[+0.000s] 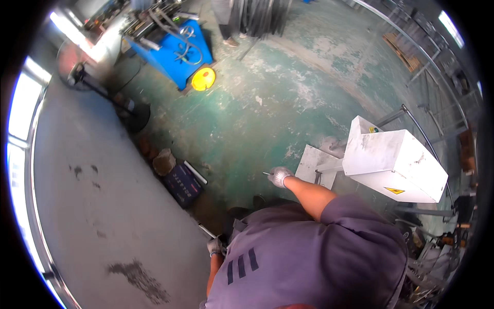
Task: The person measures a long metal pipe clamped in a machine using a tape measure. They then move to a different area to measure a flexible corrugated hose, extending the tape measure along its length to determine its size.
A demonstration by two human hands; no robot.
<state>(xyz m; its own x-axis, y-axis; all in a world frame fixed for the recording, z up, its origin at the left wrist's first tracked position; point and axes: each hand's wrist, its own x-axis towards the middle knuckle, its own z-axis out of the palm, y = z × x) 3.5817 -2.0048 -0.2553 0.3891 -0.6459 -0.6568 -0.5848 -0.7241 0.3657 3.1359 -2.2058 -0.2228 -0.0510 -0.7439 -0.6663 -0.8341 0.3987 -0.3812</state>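
Observation:
My right hand [279, 176], in a pale knitted glove, is stretched out over the floor beside the white machine base. Its fingers are closed, and a short thin metal rod [265, 173] sticks out of them to the left. My left hand [215, 246], gloved too, is low beside the grey wall. From its closed grip a light-coloured bar [207, 230] points up and to the left; its lower end is hidden by the hand and my body.
A white machine housing [396, 159] on a base plate [309, 164] stands to the right. A dark blue box [183, 185] and a white tube [196, 172] lie by the wall. A blue bench [172, 54], yellow disc [203, 79] and pedestal fan [100, 90] are further off, near another person [222, 18].

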